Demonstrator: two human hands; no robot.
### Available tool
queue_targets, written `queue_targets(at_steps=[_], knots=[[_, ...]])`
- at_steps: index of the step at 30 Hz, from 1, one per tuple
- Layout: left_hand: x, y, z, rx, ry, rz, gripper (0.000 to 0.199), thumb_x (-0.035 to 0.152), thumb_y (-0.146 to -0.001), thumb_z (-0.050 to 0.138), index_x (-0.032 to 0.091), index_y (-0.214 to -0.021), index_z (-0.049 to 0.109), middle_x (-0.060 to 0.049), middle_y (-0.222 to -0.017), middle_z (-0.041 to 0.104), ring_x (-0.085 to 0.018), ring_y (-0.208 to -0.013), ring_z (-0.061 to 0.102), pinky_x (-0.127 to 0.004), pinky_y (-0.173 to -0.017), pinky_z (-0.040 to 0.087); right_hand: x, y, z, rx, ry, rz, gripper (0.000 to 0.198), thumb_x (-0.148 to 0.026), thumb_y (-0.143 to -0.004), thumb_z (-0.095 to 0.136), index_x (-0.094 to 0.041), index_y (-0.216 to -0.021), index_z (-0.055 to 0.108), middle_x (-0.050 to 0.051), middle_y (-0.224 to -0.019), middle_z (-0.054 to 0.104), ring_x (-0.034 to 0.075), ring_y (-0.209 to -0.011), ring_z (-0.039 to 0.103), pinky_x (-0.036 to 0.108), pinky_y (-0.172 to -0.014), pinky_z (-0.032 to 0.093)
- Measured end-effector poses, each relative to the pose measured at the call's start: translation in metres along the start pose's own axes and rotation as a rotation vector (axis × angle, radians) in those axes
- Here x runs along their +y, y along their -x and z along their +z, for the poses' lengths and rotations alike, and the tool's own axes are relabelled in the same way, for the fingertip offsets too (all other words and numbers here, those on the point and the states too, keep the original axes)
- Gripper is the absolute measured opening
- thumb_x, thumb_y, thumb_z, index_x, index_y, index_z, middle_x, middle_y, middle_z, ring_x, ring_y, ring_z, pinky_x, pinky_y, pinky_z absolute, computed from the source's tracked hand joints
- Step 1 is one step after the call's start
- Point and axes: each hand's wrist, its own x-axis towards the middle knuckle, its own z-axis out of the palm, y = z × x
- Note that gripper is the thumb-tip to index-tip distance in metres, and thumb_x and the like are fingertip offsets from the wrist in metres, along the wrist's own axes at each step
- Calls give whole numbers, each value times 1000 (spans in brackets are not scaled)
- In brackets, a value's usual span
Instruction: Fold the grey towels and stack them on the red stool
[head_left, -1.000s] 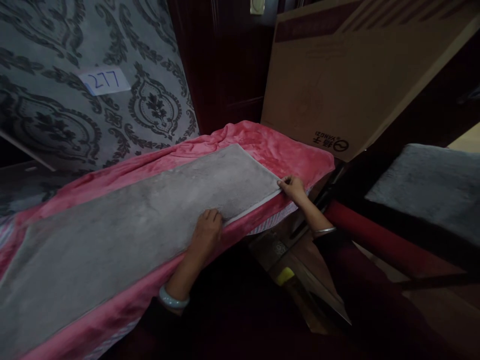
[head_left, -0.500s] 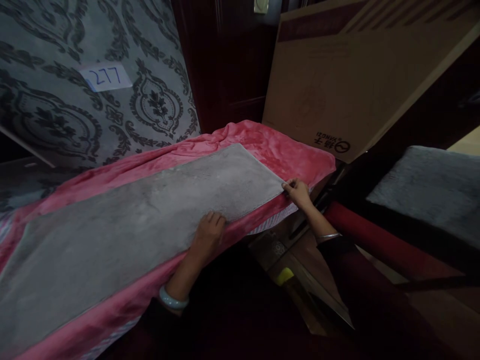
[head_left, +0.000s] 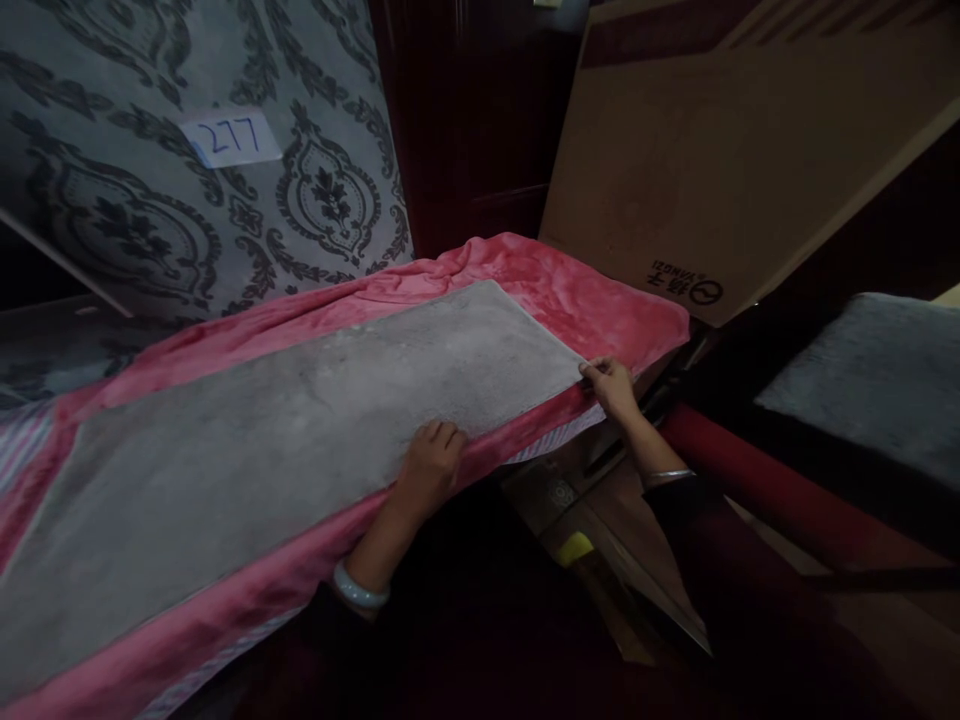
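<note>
A long grey plush cloth (head_left: 300, 440) lies flat over a pink blanket (head_left: 622, 305), its surface faintly wrinkled. At the cloth's right near corner my right hand (head_left: 611, 385) is closed, pinching that corner between thumb and fingers. My left hand (head_left: 435, 460) rests on the near edge, left of the other hand, its fingers curled down on the cloth. Its thumb and fingertips are largely hidden, but the hand looks closed on the edge. Striped fabric (head_left: 551, 440) shows under the pink blanket along the near side.
Behind the blanket, a large cardboard box (head_left: 720, 170) leans at the right and a patterned panel (head_left: 300, 160) bearing a paper label (head_left: 232, 138) stands at the left. A grey plush-topped seat (head_left: 877, 380) is at the far right. Something yellow-tipped (head_left: 576, 548) lies below.
The view has shifted slightly, so the scene sits a little further right. Both hands keep their places on the grey cloth, with the right hand still on the corner.
</note>
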Motion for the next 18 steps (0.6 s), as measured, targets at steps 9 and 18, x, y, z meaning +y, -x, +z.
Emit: queue_targets(at_steps=[9,18], knots=[[-15,40,-37,0,-83,-194,19,20,-95,55,16,-109,67,-13,-105,66,-28,-96,57,-42,-80,48,-8,3,0,-65,24,93,36,-50,-73,75,-23,-71,52,-2,-53,51,15,-47,50,27,-45,44],[-22,70,-41,-7,-81,-227,17,21,-98,52,18,-100,69,-12,-99,66,-25,-91,56,-39,-77,48,-5,-1,3,-24,-35,27,41,-54,-65,78,-23,-73,52,-5,-53,48,13,-49,46,26,-44,41]])
